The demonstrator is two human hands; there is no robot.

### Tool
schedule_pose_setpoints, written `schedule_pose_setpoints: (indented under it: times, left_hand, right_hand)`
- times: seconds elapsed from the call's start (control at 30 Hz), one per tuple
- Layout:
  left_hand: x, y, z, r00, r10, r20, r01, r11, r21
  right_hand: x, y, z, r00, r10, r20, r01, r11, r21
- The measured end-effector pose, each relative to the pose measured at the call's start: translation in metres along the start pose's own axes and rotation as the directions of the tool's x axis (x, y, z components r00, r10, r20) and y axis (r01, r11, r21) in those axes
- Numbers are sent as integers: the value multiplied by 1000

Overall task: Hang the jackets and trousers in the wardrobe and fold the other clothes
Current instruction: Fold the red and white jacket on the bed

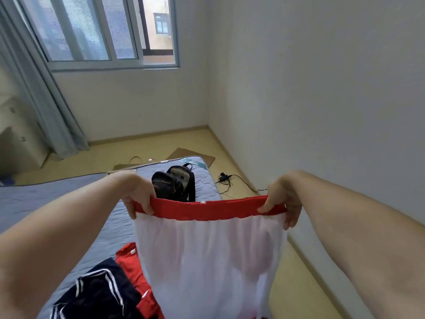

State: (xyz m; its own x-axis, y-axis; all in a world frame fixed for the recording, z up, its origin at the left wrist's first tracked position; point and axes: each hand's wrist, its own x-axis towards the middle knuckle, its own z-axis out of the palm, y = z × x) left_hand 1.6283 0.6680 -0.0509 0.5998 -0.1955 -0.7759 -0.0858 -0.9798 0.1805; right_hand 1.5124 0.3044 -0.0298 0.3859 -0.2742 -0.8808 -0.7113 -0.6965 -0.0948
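Two hands held white shorts [207,261] up over the bed [46,199]: left hand [138,194] and right hand [284,201] each clenched on an end of the red waistband [207,209]. Folding seemed underway; next, probably lay them flat. A navy garment [96,293] and red one [135,270] lay below-left. The shorts' hem was cut off.

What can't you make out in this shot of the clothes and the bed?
Head view only:
- White garment: its lower end is cut off by the bottom edge, so shorts or trousers is unclear.
- Red garment and navy garment: partly behind the white one and the left forearm; types unclear.
- Black bag: its base is behind the red waistband.
- Wardrobe: not in view.
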Motion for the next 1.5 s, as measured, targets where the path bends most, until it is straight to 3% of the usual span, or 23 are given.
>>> schedule_pose_setpoints:
  times: [0.07,0.1,0.17,0.27,0.37,0.43,0.53,0.67,0.77,0.83,1.0,1.1,1.17,1.27,1.4,1.5]
  left_hand:
    - [20,6,-12,957,27,-288,8,993,118]
    - [27,10,-20,887,53,-459,20,988,152]
    - [37,13,-42,702,60,-710,-30,998,54]
    - [29,16,-85,424,62,-904,-143,990,1]
    - [0,21,-125,158,166,-973,-172,975,138]
    - [-19,23,-140,34,228,-973,-181,959,218]
    - [-36,17,-144,-45,275,-960,-124,953,278]
    - [-30,-4,-117,-93,356,-930,-33,932,360]
    - [2,-20,-63,-33,380,-924,-33,924,381]
    - [32,-32,-13,63,383,-922,-71,923,379]
    - [130,-67,127,462,357,-812,-105,931,349]
    - [193,-87,216,719,258,-645,-100,957,272]
    - [231,-96,270,825,217,-522,-95,963,251]
    - [267,-106,348,897,142,-419,-55,976,212]
    - [292,-116,435,970,84,-226,2,936,353]
    - [299,-120,479,985,82,-155,1,883,469]
  right_hand:
    - [23,-20,-17,963,-182,-198,183,983,-16]
    - [34,-30,-25,901,-279,-331,278,959,-50]
    - [47,-51,-43,707,-411,-576,417,899,-130]
    - [56,-76,-74,476,-505,-720,661,745,-86]
    - [51,-92,-107,251,-562,-788,793,586,-166]
    - [43,-100,-122,110,-568,-816,819,517,-249]
    - [33,-109,-136,-23,-555,-831,809,479,-342]
    - [37,-114,-132,-38,-602,-797,757,503,-416]
    - [65,-106,-108,65,-687,-724,717,537,-445]
    - [95,-97,-81,149,-754,-640,641,566,-518]
    - [201,-77,21,457,-784,-419,325,586,-742]
    - [270,-61,95,579,-760,-294,170,466,-868]
    - [320,-44,145,648,-732,-211,119,370,-921]
    - [381,-7,213,740,-668,-75,128,249,-960]
    - [427,34,278,778,-627,38,257,262,-930]
    - [442,56,312,805,-587,81,299,283,-911]
